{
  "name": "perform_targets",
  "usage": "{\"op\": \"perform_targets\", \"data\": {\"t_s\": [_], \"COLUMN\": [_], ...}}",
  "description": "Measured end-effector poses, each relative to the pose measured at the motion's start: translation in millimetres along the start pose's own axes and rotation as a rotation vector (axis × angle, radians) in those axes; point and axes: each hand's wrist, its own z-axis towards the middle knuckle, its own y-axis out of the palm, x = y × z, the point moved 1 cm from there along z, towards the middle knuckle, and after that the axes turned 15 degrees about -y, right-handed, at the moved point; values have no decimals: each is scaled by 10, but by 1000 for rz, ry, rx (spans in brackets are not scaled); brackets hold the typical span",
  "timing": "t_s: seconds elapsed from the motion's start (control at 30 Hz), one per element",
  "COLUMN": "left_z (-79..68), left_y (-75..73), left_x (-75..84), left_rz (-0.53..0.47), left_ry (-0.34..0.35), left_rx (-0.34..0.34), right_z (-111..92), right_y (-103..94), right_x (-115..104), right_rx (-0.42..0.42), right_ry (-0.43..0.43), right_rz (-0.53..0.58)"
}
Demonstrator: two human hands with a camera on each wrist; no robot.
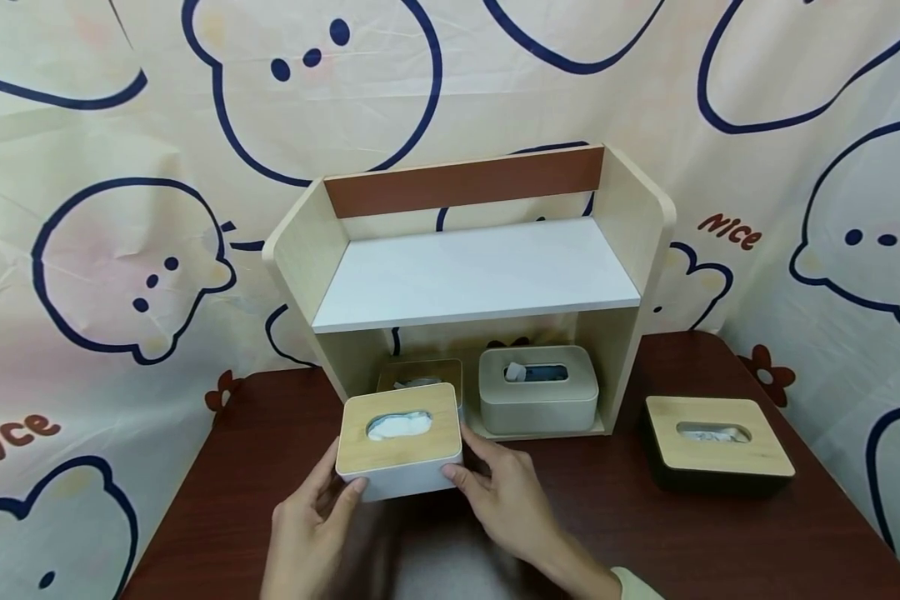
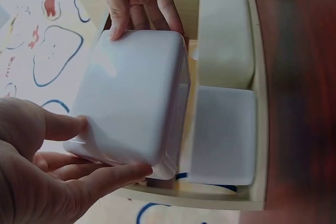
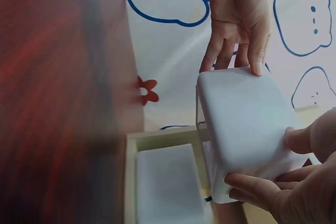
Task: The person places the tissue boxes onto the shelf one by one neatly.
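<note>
A white tissue box (image 1: pixel 401 482) with a light wooden lid and white tissue in its oval slot is held between both hands, tilted, in front of the shelf. My left hand (image 1: pixel 311 521) grips its left end, thumb on the near side. At the right end, my right hand (image 1: pixel 506 496) holds it, thumb in front and fingers farther back. Both wrist views show the box's smooth white body, with the left hand (image 2: pixel 63 177) and right hand (image 3: pixel 289 182) at opposite ends. Behind it, a tissue box with a browner lid (image 1: pixel 450 371) is partly hidden in the shelf's lower compartment.
The small two-level shelf (image 1: pixel 480 271) stands at the back of the dark red-brown table (image 1: pixel 225 500). A beige tissue box (image 1: pixel 537 408) sits at the right of its lower compartment. A black tissue box with a wooden lid (image 1: pixel 712 454) lies on the table at right.
</note>
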Motion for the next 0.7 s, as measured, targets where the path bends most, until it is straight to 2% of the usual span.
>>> {"op": "perform_targets", "data": {"t_s": [0.33,0.57,0.7], "left_z": [16,33,45], "left_y": [-152,-295,-368], "left_x": [257,463,575], "left_rz": [14,32,40], "left_ry": [44,124,147], "left_rx": [-2,23,40], "right_z": [185,330,414], "right_y": [-156,-265,-316], "right_x": [-251,-446,-549], "right_rx": [14,-2,-9], "right_ry": [-15,-36,-61], "right_rz": [-100,-92,-141]}}
